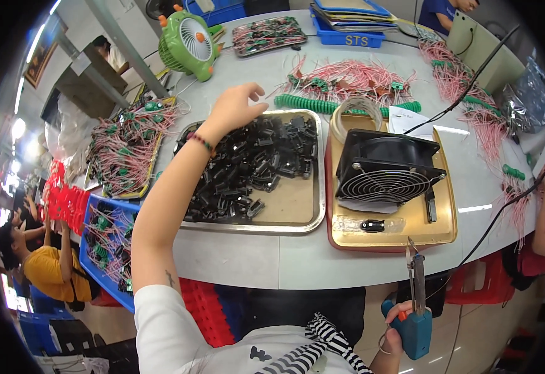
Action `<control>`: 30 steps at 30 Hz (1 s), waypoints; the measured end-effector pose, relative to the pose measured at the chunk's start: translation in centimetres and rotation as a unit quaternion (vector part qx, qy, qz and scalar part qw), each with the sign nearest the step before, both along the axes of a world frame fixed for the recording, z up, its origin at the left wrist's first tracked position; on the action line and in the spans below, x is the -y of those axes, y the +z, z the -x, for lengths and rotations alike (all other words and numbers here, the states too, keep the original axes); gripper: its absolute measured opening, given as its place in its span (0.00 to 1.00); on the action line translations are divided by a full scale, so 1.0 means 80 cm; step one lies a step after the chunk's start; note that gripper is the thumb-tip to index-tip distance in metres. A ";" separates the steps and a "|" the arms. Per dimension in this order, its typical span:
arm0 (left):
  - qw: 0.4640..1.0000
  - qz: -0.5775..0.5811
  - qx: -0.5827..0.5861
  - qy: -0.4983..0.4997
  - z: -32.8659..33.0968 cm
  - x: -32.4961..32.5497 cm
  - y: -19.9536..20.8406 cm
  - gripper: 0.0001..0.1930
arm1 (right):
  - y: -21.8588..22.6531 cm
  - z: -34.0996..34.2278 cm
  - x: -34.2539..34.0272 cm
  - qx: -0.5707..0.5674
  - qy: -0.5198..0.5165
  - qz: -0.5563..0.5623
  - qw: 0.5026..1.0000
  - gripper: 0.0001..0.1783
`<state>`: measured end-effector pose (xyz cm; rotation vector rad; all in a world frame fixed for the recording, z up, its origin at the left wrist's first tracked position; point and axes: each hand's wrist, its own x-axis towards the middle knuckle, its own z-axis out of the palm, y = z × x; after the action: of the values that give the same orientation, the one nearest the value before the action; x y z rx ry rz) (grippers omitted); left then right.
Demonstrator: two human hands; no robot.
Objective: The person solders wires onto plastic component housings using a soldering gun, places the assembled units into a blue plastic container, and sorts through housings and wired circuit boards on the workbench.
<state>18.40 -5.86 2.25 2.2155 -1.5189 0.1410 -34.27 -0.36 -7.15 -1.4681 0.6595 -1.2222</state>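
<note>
My left hand (238, 105) hovers over the far edge of a metal tray (288, 228) heaped with small black plastic parts (241, 165). Its fingers are apart and bent, with nothing seen in them. Low at the right, my right hand (394, 330) is closed round the handle of a teal soldering gun (416, 333), whose tip points up at the near edge of a gold-coloured tray (403, 238). In that tray stands a black fan (388, 165) with a wire guard. One black part (372, 225) lies in front of it, another (431, 206) at its right.
Behind the trays lie a green coiled tube (310, 103), a clear coil (341, 128) and bundles of pink wires (366, 78). A green toy-shaped fan (188, 45) stands far left. A blue bin (110, 288) adjoins the table's left side. A black cable (481, 243) crosses at right. Other people sit nearby.
</note>
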 end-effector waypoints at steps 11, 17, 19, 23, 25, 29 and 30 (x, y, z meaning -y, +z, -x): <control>0.977 -0.150 -0.145 -0.055 -0.078 0.096 -0.047 0.25 | 0.005 -0.004 -0.005 0.021 -0.030 -0.016 0.999 0.29; 0.956 -0.117 -0.252 -0.092 -0.091 0.091 -0.054 0.22 | 0.003 -0.006 -0.001 0.028 -0.048 -0.035 0.998 0.29; 0.957 -0.103 -0.259 -0.078 -0.085 0.091 -0.052 0.20 | 0.007 -0.009 0.001 0.022 -0.032 -0.022 0.999 0.28; 0.979 0.068 -0.188 0.045 -0.084 0.075 -0.028 0.13 | 0.007 -0.011 0.003 0.019 -0.003 0.003 1.000 0.27; 0.961 0.232 -0.135 0.068 -0.070 0.062 -0.004 0.11 | 0.006 -0.010 0.002 0.014 0.004 0.002 1.000 0.27; 0.962 0.267 0.036 -0.037 0.079 0.010 0.086 0.06 | 0.001 -0.004 -0.002 0.009 -0.019 -0.015 1.000 0.28; 0.957 0.258 0.106 -0.076 0.113 -0.010 0.091 0.05 | 0.002 -0.005 -0.002 0.013 -0.021 -0.022 0.999 0.28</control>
<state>9.33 -5.04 9.56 1.7050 -1.5372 0.6661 -33.83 -0.24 -6.99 -1.4050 0.6990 -1.2497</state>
